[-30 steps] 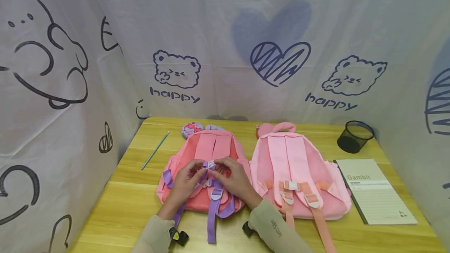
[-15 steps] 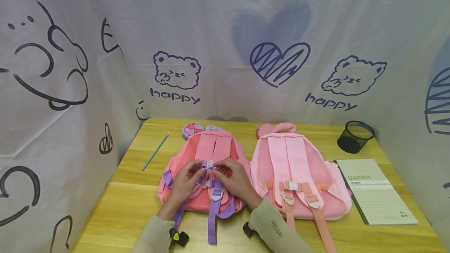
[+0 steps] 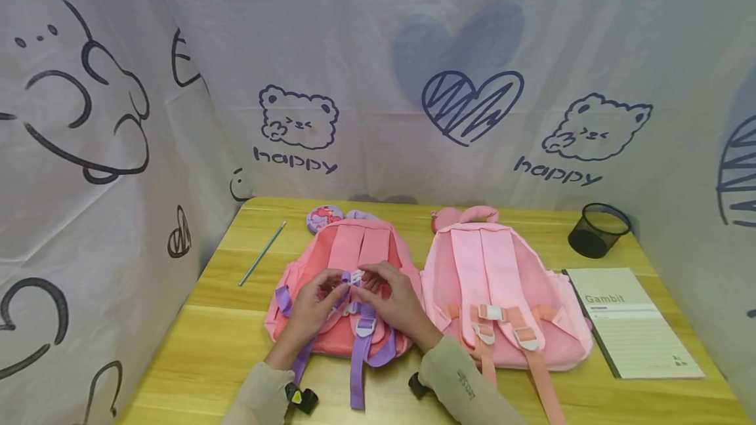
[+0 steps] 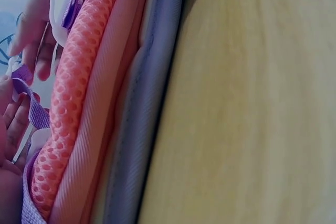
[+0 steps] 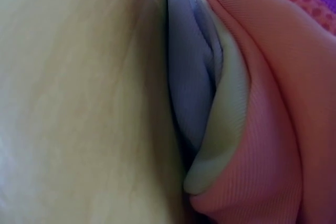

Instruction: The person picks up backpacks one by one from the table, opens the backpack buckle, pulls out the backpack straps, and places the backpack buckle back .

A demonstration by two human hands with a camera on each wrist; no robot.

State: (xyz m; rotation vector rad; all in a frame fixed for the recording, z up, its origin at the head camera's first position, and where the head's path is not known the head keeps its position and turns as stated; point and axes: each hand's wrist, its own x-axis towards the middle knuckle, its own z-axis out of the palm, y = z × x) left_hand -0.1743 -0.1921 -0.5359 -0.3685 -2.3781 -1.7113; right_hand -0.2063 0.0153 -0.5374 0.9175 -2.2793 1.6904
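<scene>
Fingers nearly closed, the left hand [image 3: 315, 305] and right hand [image 3: 397, 302] together pinch a white buckle [image 3: 356, 277] and purple strap [image 3: 346, 277] over the coral backpack [image 3: 359, 246], toward the worktop's [image 3: 203, 340] left edge, apparently working the fastening, which next seems to need steady alignment.

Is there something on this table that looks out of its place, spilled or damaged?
Nothing looks spilled or damaged. One thing perhaps out of place: the pencil lies loose on the left of the table, while the black mesh cup, which might hold it, stands far right. The loose purple strap seems normal.
</scene>
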